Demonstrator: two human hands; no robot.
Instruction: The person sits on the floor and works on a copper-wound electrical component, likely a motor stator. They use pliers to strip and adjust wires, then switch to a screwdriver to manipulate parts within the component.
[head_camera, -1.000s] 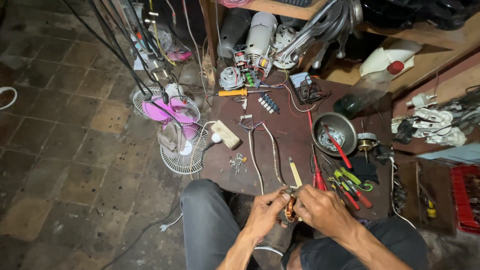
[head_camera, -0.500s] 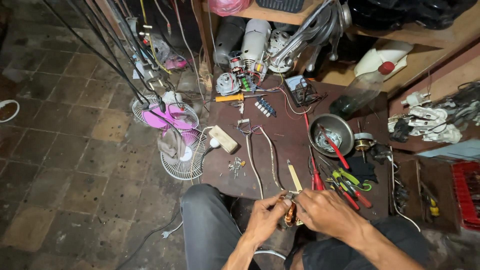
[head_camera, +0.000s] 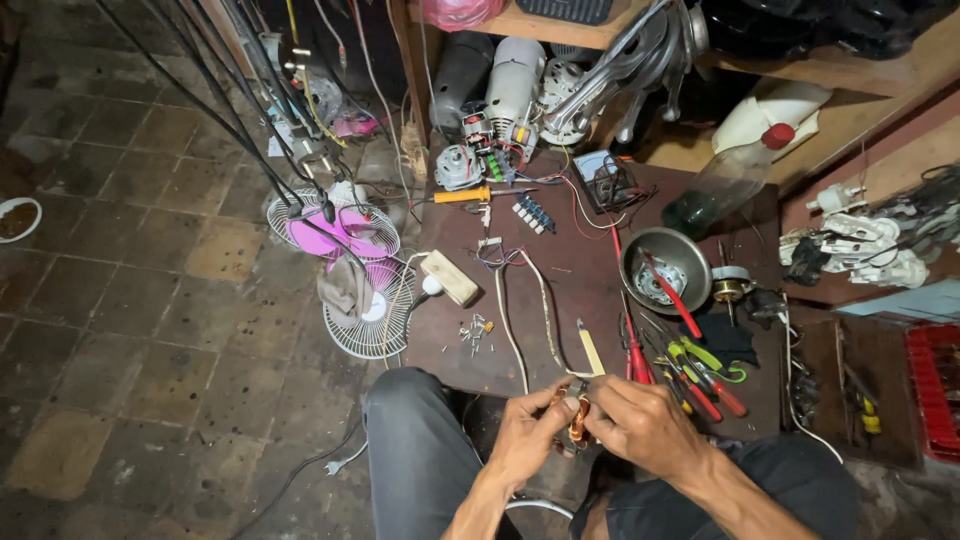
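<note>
While 2 hands (head_camera: 590, 425) close together, a copper coil (head_camera: 577, 420) sits between them.

Screwdrivers (head_camera: 690, 375) right of, perhaps touching, coil (head_camera: 578, 420)

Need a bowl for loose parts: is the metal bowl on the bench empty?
Not empty. The bowl holds a round metal part, and a red-handled screwdriver leans over its rim.

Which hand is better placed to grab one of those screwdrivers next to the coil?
Probably the right hand: the screwdrivers lie just beyond it, while the left hand sits across the copper coil, farther away.
</note>
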